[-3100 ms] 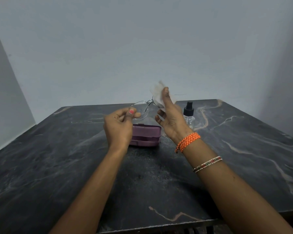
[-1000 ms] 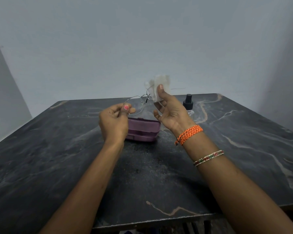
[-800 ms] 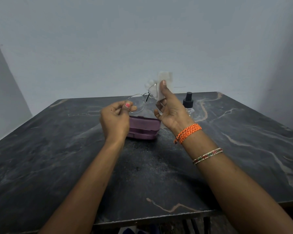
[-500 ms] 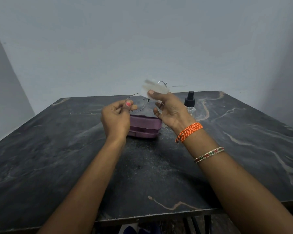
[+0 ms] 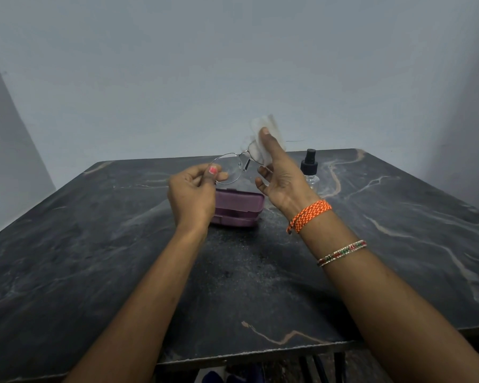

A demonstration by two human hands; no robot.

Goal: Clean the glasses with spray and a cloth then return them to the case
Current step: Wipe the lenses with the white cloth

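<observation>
Glasses (image 5: 227, 168) being wiped above the case (image 5: 237, 210).
Left hand (image 5: 191, 194) is pinching one rim; right hand (image 5: 277, 175) is pressing the cloth (image 5: 268, 134) around the other lens. Casing likely comes next.

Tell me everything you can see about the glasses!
The glasses have a thin silver wire frame with big rounded clear lenses and small nose pads at the bridge. They are held up in the air above the closed purple case, tilted, not resting on the table. The left hand pinches the rim of one lens. The right hand presses a white cloth over the other lens, hiding most of it. One dark temple tip hangs below the bridge.
</observation>
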